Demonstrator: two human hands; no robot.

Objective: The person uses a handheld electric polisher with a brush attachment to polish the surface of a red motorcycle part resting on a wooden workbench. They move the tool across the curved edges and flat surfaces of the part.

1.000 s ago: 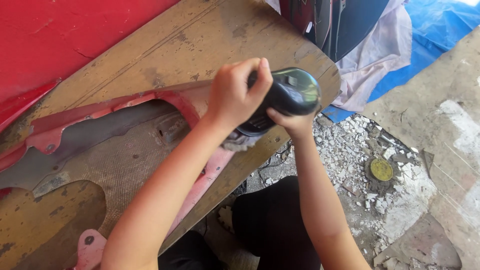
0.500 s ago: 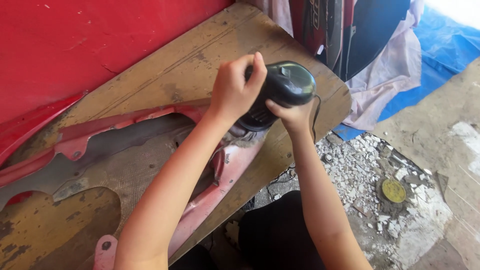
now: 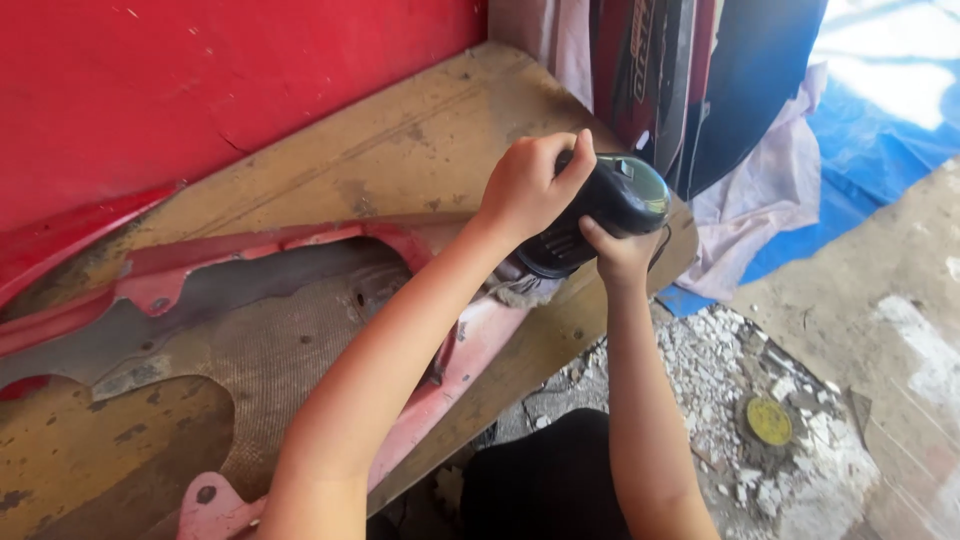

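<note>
Item: black sander (image 3: 600,212), w/ both hands clenched on it: left hand (image 3: 528,185) over top, right hand (image 3: 618,255) under rear. Loc: right edge of red panel (image 3: 470,345) on wooden board (image 3: 400,160). Handling: prob. heavy, rigid, vibrates; needs 2-hand hold on body.

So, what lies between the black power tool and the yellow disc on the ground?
In the head view, the right forearm crosses first; then white rubble lies between the black power tool and the yellow disc.

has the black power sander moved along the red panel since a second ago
Cannot tell. The camera itself shifted, and the black power sander, gripped by the left hand and right hand, sits at the same edge of the red panel.
</note>
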